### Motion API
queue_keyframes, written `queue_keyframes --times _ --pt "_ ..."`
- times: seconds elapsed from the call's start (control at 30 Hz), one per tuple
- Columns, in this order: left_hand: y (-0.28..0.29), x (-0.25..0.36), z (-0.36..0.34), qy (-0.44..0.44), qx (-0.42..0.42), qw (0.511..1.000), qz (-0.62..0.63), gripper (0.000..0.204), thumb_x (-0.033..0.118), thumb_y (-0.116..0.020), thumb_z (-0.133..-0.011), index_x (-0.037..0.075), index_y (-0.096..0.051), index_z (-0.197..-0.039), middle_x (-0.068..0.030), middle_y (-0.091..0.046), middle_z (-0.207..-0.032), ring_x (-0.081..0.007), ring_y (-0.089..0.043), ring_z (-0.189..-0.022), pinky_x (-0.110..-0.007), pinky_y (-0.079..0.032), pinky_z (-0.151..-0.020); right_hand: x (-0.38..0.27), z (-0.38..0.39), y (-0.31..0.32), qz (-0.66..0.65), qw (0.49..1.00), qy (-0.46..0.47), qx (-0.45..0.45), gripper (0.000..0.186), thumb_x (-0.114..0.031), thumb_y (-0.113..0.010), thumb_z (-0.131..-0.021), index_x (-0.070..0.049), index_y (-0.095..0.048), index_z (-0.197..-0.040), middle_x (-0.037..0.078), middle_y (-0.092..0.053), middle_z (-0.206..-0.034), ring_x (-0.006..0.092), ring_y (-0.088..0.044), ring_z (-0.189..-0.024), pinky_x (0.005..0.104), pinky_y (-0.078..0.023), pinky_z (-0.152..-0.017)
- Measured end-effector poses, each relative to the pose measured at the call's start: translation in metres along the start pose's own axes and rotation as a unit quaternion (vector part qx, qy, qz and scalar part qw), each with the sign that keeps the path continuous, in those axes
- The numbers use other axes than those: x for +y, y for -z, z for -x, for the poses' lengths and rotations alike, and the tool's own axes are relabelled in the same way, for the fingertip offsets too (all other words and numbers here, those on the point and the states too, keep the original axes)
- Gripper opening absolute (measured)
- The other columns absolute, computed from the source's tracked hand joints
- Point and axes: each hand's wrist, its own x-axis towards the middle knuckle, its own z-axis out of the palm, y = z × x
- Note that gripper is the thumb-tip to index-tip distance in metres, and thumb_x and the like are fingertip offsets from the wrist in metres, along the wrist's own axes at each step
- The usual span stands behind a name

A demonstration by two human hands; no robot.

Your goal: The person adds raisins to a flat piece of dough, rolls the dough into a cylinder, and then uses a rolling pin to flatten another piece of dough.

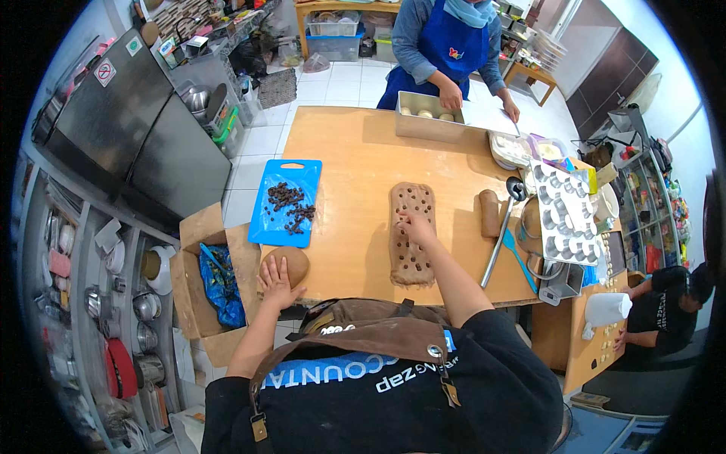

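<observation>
Left hand (278, 283): spread open on round brown dough ball (298, 260); at its three o'clock, right hand (417, 228): grip indiscernible, over oblong, dark-studded brown dough slab (407, 259).

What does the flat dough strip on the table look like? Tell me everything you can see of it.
The flat dough strip is brown, soft-looking and long, with a rounded far end and a slightly uneven near edge. Small dark pieces dot its surface in loose rows. It lies flat on the wooden table, its length running away from the person, between the blue board and a brown dough roll. The right hand covers part of its middle; whether the fingertips press it is unclear.
</observation>
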Motion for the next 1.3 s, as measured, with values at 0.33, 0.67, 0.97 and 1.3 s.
queue_keyframes --times 0.33,0.67,0.97,1.3 --pt "0.006 0.005 -0.009 0.000 -0.026 1.000 -0.013 0.122 0.064 -0.067 -0.071 0.016 0.013 -0.150 -0.0205 0.022 -0.154 -0.0461 0.022 -0.139 -0.068 0.005 -0.107 0.082 0.041 0.008 -0.369 0.906 -0.188 0.092 0.007 -0.005 -0.056 -0.091 0.000 -0.061 -0.093 0.002 -0.059 -0.078 0.0085 -0.053 -0.065 0.0229 -0.048 -0.062" --pt "0.007 -0.001 -0.016 0.003 -0.040 0.999 -0.033 0.126 0.066 -0.067 -0.069 0.016 0.015 -0.150 -0.0217 0.024 -0.153 -0.0471 0.023 -0.138 -0.069 0.004 -0.105 0.056 0.060 0.012 0.067 0.984 -0.122 0.114 0.021 -0.002 -0.052 -0.088 -0.004 -0.063 -0.106 0.015 -0.065 -0.089 0.0317 -0.064 -0.086 0.0385 -0.051 -0.079" --pt "0.009 -0.001 -0.014 -0.001 -0.038 0.999 -0.022 0.127 0.067 -0.068 -0.067 0.018 0.015 -0.150 -0.0202 0.025 -0.153 -0.0460 0.024 -0.138 -0.070 0.004 -0.105 -0.006 0.068 0.014 0.022 0.988 -0.005 0.150 0.019 -0.011 -0.059 -0.086 -0.005 -0.060 -0.104 0.013 -0.065 -0.093 0.0309 -0.060 -0.102 0.0425 -0.046 -0.091" --pt "0.005 -0.001 -0.019 -0.004 -0.039 0.999 -0.030 0.129 0.066 -0.070 -0.067 0.018 0.018 -0.149 -0.0190 0.026 -0.153 -0.0451 0.025 -0.138 -0.070 0.003 -0.106 0.042 0.061 0.019 -0.001 0.946 0.053 0.321 0.044 -0.019 -0.052 -0.094 -0.007 -0.048 -0.135 0.017 -0.052 -0.134 0.0325 -0.040 -0.133 0.0432 -0.024 -0.114"
